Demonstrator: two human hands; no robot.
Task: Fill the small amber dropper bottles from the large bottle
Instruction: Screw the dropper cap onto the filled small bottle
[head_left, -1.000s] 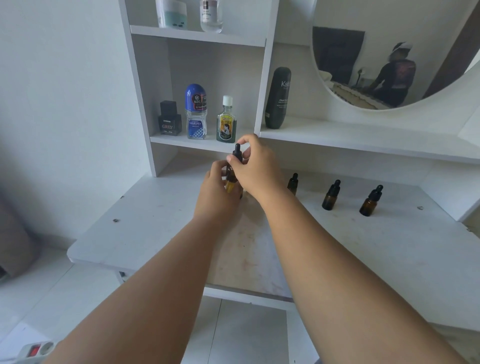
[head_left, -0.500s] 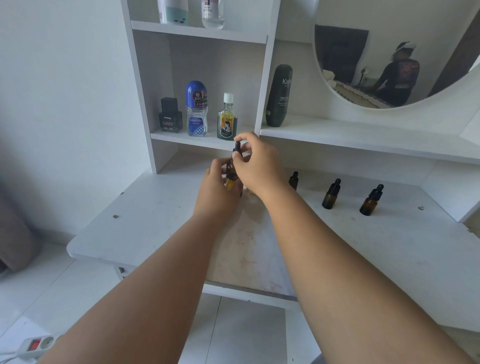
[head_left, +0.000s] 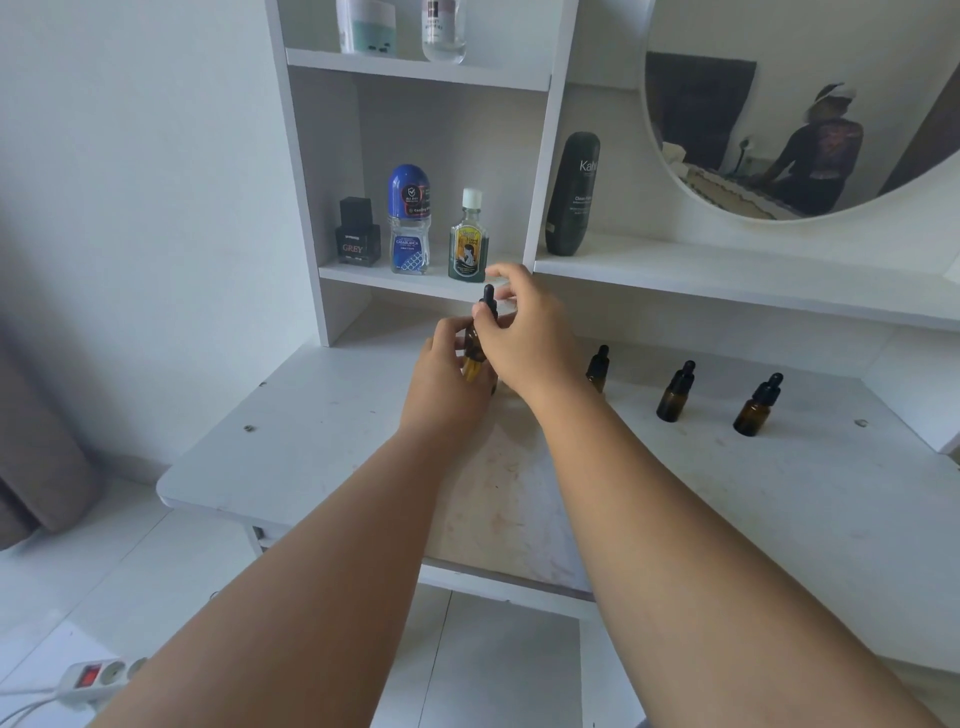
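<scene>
Amber bottle (head_left: 474, 349), probably the large one, was at frame centre over the white desk (head_left: 311, 431), left hand (head_left: 447, 382) curled round its body, right hand (head_left: 530, 340) pinching its black dropper cap (head_left: 489, 302). Three small dropper bottles (head_left: 675, 393) stood in a row at centre right.

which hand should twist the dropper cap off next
Right hand: it pinches the black dropper cap, while the left hand grips the amber bottle by its body, steadying it.
</scene>
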